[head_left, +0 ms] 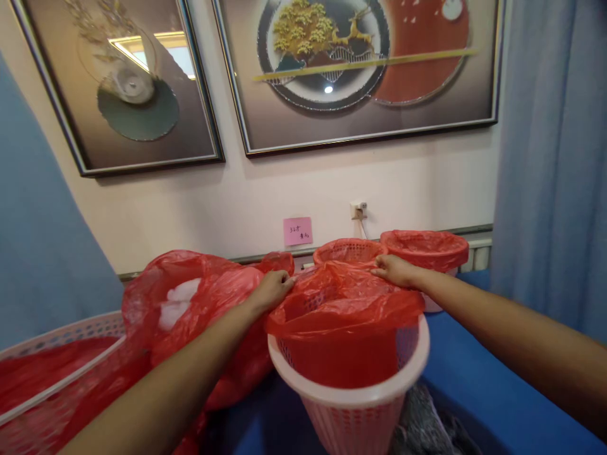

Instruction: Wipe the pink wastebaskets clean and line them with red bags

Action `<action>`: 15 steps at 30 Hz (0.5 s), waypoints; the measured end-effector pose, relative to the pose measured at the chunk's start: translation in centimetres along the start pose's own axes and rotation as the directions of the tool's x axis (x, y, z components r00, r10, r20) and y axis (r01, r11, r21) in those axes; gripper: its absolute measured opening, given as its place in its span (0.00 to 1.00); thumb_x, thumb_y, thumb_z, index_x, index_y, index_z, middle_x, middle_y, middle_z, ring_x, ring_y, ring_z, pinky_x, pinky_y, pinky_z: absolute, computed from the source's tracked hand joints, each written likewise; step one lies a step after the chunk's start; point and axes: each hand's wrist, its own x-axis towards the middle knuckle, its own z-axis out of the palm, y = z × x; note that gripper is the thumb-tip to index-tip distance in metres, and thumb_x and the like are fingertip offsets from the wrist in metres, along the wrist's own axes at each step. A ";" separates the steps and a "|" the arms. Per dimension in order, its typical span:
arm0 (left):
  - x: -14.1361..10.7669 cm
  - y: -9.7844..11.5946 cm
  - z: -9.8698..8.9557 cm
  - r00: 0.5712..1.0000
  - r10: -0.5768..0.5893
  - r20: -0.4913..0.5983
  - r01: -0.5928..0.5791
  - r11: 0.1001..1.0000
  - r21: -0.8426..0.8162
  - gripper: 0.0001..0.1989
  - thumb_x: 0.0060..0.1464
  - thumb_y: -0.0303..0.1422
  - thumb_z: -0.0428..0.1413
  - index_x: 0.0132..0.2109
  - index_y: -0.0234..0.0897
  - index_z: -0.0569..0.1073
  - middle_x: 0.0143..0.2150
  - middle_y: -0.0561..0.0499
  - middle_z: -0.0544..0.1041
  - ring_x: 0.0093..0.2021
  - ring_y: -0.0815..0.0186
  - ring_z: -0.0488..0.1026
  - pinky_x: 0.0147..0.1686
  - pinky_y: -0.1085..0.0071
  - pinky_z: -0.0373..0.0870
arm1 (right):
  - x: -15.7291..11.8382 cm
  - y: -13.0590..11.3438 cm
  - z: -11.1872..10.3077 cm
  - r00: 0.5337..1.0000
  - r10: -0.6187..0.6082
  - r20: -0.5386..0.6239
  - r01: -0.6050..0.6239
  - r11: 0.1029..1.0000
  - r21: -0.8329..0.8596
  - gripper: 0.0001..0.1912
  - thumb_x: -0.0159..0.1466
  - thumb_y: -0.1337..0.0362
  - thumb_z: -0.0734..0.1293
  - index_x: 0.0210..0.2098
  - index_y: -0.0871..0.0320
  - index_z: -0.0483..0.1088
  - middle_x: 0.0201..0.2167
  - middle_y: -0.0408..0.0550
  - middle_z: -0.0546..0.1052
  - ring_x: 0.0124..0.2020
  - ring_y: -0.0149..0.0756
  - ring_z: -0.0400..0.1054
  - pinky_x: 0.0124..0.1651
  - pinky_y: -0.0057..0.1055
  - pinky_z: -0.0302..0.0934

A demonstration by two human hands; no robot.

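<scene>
Each hand (275,289) (394,272) grips the red bag (346,311) lining the pink basket (351,396).

Free room over the blue surface (478,382) right of the pink basket (351,395), bulky red bag (227,287) at left, baskets (441,260) behind.

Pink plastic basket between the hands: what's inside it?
A red plastic bag, its top held by the left hand and right hand. It covers the bottom of the basket, so that's hidden.

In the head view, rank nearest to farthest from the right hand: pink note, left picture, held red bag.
1. Held red bag: in the right hand.
2. Pink note: left, on the wall.
3. Left picture: higher, farther left.
</scene>
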 end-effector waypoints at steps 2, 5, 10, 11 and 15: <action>-1.8 -0.7 0.2 1.000 0.003 -0.008 -0.003 1.000 0.005 0.17 0.68 0.42 0.60 0.55 0.35 0.77 0.52 0.47 0.80 0.47 0.58 0.80 0.47 0.58 0.81 | -1.1 -0.1 -0.1 0.999 -0.019 0.027 0.019 1.000 0.011 0.14 0.67 0.62 0.68 0.27 0.55 0.65 0.27 0.42 0.74 0.29 0.33 0.66 0.34 0.28 0.57; -4.6 -1.3 -0.8 0.998 0.024 -0.066 -0.022 0.999 0.031 0.13 0.69 0.39 0.57 0.45 0.32 0.78 0.40 0.48 0.81 0.40 0.57 0.81 0.41 0.58 0.81 | -2.6 -0.4 0.0 0.999 -0.034 0.028 0.034 0.999 0.005 0.12 0.69 0.61 0.66 0.30 0.55 0.65 0.30 0.45 0.76 0.32 0.35 0.68 0.36 0.29 0.58; -7.3 3.0 -4.3 0.921 0.337 -0.196 -0.325 0.941 0.091 0.16 0.67 0.34 0.50 0.58 0.38 0.74 0.63 0.40 0.78 0.66 0.51 0.71 0.67 0.48 0.65 | -3.1 -1.6 0.3 0.999 -0.024 0.028 0.025 0.999 -0.048 0.09 0.70 0.62 0.67 0.33 0.56 0.68 0.34 0.48 0.78 0.34 0.37 0.69 0.36 0.30 0.56; -7.5 4.4 -4.5 0.892 0.432 -0.135 -0.423 0.902 0.088 0.17 0.67 0.35 0.51 0.58 0.42 0.75 0.64 0.45 0.78 0.66 0.55 0.72 0.69 0.54 0.64 | -3.0 -2.0 0.4 0.999 -0.021 0.034 0.023 0.998 -0.060 0.09 0.70 0.63 0.68 0.33 0.56 0.68 0.34 0.48 0.79 0.34 0.36 0.69 0.36 0.30 0.56; -7.9 8.3 -1.6 0.724 0.659 0.204 -0.678 0.734 0.032 0.19 0.54 0.36 0.65 0.54 0.45 0.81 0.64 0.49 0.80 0.67 0.57 0.72 0.69 0.62 0.63 | -3.0 -3.1 0.4 0.999 -0.001 0.045 0.006 0.994 -0.111 0.09 0.71 0.63 0.67 0.34 0.57 0.70 0.34 0.49 0.79 0.33 0.36 0.68 0.35 0.30 0.55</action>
